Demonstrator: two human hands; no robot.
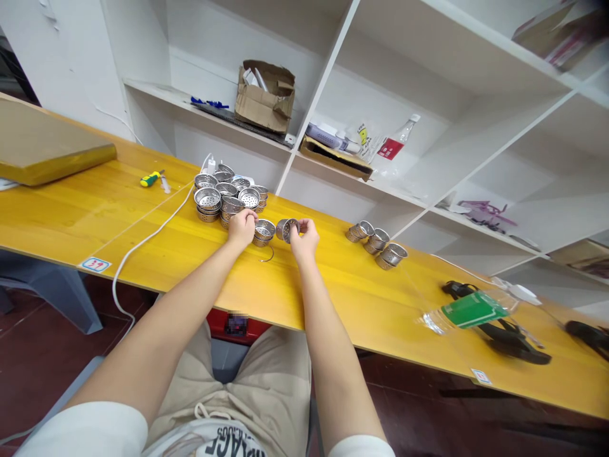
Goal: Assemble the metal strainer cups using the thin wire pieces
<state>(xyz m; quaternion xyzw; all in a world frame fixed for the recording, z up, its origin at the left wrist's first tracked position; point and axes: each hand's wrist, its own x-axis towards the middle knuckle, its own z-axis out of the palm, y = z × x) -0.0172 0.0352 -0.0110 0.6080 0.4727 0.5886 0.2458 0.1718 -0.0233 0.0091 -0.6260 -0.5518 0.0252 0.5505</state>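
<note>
Several perforated stainless steel strainer cups [223, 198] stand in a cluster on the yellow wooden table [333, 285]. My left hand [242, 227] is pressed against the front of the cluster with its fingers closed, and whatever they hold is hidden. Beside it, a single strainer cup [263, 232] lies tilted, with a thin curved wire [267, 255] on the table just below. My right hand [304, 241] grips another strainer cup [286, 230] by its side, holding it on edge. The two hands are close together.
Three more strainer cups [378, 242] lie on their sides to the right. A screwdriver [151, 179], white cable [152, 238], flat gold-edged board [52, 149], and plastic bottle with a green label [471, 311] share the table. White shelves [304, 127] run along its back.
</note>
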